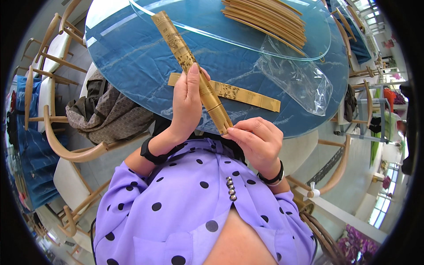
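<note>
A long gold paper chopstick sleeve (174, 42) with dark printing slants from the upper left down toward my body. My left hand (187, 95) is wrapped round its middle, thumb lying along the top. At its lower end, my right hand (258, 139) pinches the edge between thumb and fingertips. That end seems parted into narrow folds; whether anything is inside, I cannot tell. Beneath the held sleeve, another gold sleeve (251, 97) lies flat on the blue table (137, 70), partly hidden by my left hand.
A stack of wooden chopsticks (269, 22) rests on the glass turntable (203, 33). A crumpled clear plastic bag (304, 84) lies at the table's right. Wooden chairs stand around; the left one (66, 145) carries a patterned brown bag (106, 112).
</note>
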Demonstrator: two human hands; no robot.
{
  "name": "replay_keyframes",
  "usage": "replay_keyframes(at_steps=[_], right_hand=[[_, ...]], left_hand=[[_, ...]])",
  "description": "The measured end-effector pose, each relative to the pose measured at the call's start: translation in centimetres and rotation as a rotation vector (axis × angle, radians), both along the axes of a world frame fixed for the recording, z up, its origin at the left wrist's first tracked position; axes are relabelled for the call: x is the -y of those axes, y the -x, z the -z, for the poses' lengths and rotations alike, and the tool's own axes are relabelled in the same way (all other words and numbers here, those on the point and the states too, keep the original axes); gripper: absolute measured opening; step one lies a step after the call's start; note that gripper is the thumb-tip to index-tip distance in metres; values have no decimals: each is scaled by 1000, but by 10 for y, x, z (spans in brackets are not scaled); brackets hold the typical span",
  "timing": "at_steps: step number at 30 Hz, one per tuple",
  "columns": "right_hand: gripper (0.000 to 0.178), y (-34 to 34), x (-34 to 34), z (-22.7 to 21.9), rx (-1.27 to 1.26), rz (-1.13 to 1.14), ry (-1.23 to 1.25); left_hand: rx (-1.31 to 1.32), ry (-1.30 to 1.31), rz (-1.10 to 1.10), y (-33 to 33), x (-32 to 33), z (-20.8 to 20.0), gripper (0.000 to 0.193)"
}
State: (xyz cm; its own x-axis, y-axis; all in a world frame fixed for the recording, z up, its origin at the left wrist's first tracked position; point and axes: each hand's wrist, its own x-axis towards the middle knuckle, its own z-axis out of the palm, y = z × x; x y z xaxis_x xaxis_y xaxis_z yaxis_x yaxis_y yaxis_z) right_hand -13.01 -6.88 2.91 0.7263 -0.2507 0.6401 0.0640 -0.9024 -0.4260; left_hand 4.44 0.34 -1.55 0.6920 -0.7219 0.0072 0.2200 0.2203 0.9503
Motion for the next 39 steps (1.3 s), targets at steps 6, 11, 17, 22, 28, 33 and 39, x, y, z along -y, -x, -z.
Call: replay_keyframes(at_steps=[6, 11, 17, 22, 28, 33, 39], right_hand=[[25, -2, 3, -2, -29, -6, -15], [23, -7, 2, -14, -93, 27, 22], [21, -10, 5, -16, -103, -7, 8], [23, -10, 5, -20, -118, 23, 38], [22, -9, 0, -21, -120, 79, 275], [17, -5, 2, -23, -182, 110, 311], [16, -7, -3, -24, -173, 95, 318]], left_hand=[[6, -1, 2, 4, 2, -3, 36], [36, -40, 88, 6, 0, -4, 38], [84, -76, 163, -4, 10, -9, 39], [90, -76, 178, -3, 12, -5, 39], [56, -80, 149, -5, 21, -5, 39], [-5, -62, 124, -3, 25, -12, 38], [17, -63, 164, 4, 21, -4, 37]])
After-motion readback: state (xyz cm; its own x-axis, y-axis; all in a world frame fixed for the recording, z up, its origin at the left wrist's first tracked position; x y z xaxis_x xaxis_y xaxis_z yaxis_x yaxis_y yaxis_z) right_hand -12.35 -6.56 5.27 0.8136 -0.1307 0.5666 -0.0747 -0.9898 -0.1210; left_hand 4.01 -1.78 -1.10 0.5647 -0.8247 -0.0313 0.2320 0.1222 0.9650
